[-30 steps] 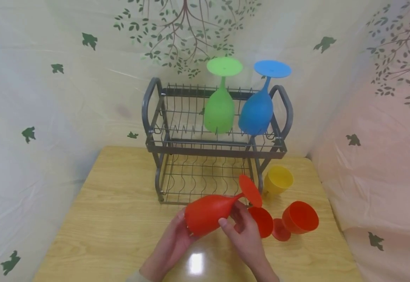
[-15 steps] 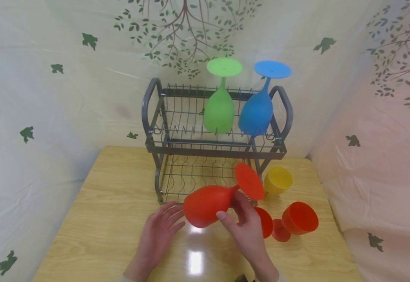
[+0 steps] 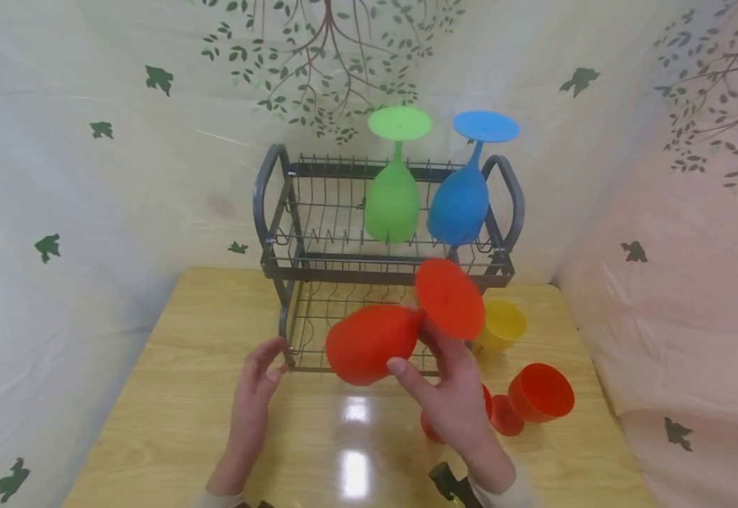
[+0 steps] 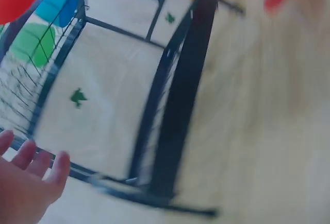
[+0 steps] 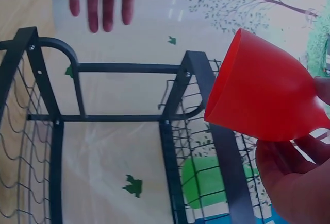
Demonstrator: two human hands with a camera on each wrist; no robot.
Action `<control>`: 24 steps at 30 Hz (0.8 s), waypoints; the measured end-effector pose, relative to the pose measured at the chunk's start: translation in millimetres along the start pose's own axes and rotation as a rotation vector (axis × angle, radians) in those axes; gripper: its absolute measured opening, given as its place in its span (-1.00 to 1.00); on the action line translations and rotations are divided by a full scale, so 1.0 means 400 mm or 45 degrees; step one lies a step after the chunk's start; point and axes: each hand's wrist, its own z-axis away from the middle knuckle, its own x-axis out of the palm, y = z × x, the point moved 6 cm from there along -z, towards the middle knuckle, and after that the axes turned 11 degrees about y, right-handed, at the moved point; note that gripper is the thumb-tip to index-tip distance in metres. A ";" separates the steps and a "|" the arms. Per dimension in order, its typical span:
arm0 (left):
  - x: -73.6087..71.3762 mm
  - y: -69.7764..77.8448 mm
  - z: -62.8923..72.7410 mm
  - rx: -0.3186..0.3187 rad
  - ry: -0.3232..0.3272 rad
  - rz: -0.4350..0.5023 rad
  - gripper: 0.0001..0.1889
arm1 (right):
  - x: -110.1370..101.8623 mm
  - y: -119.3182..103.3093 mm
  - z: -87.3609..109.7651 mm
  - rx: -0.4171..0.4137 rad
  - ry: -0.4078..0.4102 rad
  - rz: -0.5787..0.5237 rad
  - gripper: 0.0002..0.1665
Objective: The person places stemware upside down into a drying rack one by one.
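My right hand (image 3: 454, 395) holds a red goblet (image 3: 365, 346) where its bowl narrows to the stem, thumb in front and fingers behind. The goblet lies tilted in the air before the rack's lower tier, its mouth to the left and its round foot up to the right. In the right wrist view, the bowl (image 5: 263, 90) overlaps the rack's upper rail. Apart from the goblet, my left hand (image 3: 251, 402) hangs near the rack's front left foot, fingers loosely bent around nothing. A green goblet (image 3: 392, 201) and a blue goblet (image 3: 459, 204) stand upside down on the upper tier.
The dark two-tier dish rack (image 3: 388, 274) stands at the back of the wooden table (image 3: 172, 395). Right of it are a yellow cup (image 3: 505, 326) and a red goblet (image 3: 542, 391). Another red goblet (image 3: 431, 427) is mostly hidden behind my right hand. A patterned sheet hangs behind.
My left hand has let go of the red goblet's bowl and moved left. My right hand has raised the goblet toward the rack, its foot turning more toward the head camera.
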 end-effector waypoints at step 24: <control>0.135 0.225 -0.188 1.267 0.058 -0.988 -0.12 | -0.032 -0.185 -0.148 -0.260 0.104 0.178 -0.29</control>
